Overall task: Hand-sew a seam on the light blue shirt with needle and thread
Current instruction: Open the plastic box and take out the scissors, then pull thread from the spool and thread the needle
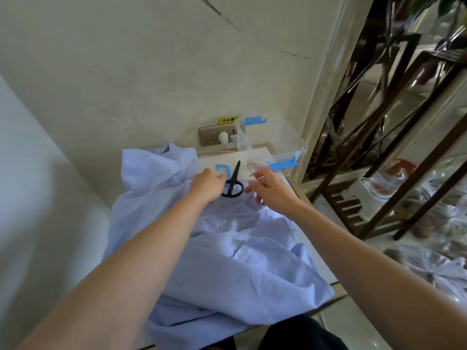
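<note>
Head view. Left hand [207, 186] curled round the loops of one pair of black scissors [233, 183], blades pointing away. Right hand [271, 192] just beside, fingers loosely parted; cannot tell whether any thread is pinched. Beneath both hands, one light blue shirt [227, 261], rumpled, hanging over the near table [322, 263] edge. Bare strip only right of the right forearm. Beyond the right hand, one clear box [278, 133], two blue latches. Beyond the left hand, yellow label [228, 120]: "小心触", rest hidden.
</note>
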The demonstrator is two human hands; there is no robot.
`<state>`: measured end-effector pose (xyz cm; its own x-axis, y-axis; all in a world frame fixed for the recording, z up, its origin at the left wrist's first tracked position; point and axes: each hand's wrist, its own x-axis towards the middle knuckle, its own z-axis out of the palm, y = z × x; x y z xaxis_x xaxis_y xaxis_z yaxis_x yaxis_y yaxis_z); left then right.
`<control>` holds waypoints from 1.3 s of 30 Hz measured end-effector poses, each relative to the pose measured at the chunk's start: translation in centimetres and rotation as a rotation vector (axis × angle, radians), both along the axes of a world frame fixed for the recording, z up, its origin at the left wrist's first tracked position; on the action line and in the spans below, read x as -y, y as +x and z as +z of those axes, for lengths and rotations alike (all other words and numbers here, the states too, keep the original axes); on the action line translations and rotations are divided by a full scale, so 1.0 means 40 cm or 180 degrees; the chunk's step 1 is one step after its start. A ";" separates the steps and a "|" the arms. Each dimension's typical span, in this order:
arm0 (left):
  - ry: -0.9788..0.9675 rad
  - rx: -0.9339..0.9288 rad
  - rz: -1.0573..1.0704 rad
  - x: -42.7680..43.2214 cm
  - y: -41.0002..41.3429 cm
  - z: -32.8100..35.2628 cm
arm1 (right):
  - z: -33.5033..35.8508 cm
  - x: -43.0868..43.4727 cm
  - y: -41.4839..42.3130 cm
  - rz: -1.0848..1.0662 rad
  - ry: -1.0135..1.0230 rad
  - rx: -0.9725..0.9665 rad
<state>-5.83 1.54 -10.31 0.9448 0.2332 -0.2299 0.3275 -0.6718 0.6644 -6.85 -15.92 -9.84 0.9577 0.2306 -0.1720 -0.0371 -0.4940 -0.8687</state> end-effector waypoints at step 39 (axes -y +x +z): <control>-0.1436 0.1298 0.0623 -0.001 -0.405 0.054 | 0.024 -0.062 -0.264 0.0633 0.0206 0.0635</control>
<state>-22.04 1.59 -8.15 0.9269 0.3746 0.0231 0.0770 -0.2501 0.9652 -17.40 -13.46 -8.86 0.9061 0.4215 0.0364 0.2297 -0.4177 -0.8790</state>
